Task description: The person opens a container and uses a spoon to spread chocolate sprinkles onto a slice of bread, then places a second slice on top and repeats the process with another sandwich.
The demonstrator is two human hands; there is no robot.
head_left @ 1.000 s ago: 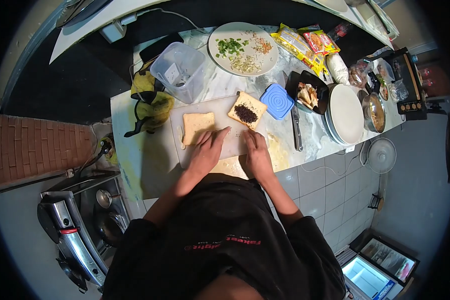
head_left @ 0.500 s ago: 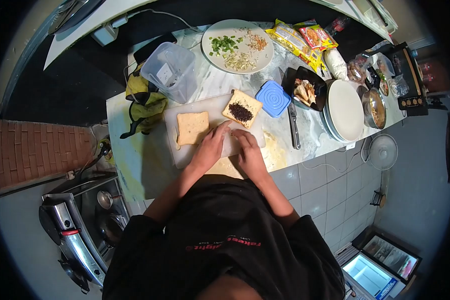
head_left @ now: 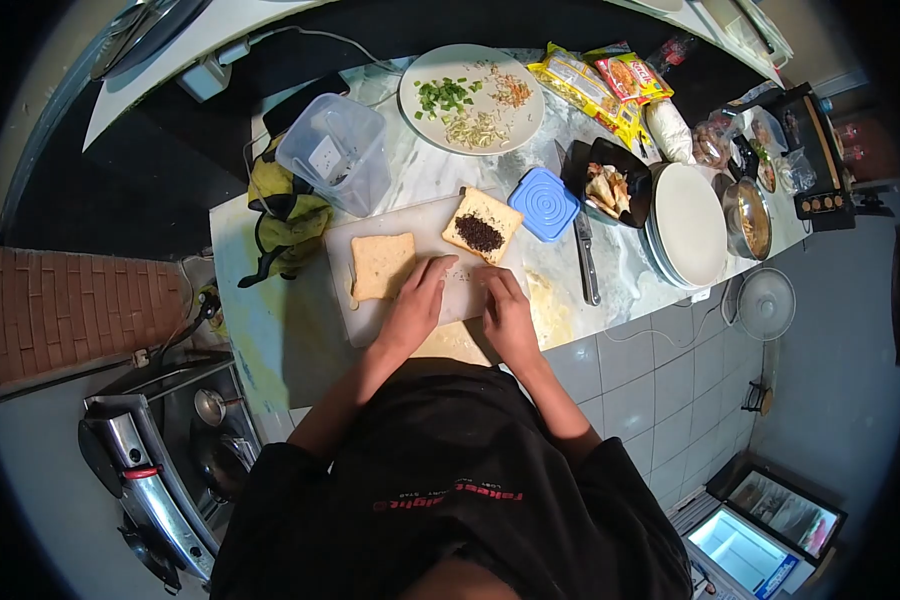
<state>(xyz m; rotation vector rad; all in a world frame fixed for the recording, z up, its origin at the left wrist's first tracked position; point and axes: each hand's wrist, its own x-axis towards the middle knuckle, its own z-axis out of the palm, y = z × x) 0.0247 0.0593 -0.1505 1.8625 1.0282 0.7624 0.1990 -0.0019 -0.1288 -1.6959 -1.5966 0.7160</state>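
I saw a pale round plate [head_left: 450, 62], which carried chopped greens [head_left: 445, 97]. Near it, a clear plastic box [head_left: 365, 175] stood beside a yellow and black cloth [head_left: 295, 225]. A knife [head_left: 590, 265] lay near a black bowl [head_left: 638, 168], and stacked plates [head_left: 692, 225] were just beside this bowl.

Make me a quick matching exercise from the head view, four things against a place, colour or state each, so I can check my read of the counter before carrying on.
Things:
1. Plain bread slice
2. Other bread slice
3. Square lid
4. Round plate at the back

Place, colour or state:
A. Blue, with a ring pattern
B. At the left end of the cutting board
C. Bearing chopped green pieces and other small heaps
D. Topped with a dark, crumbly heap

Pairs: 1-B, 2-D, 3-A, 4-C
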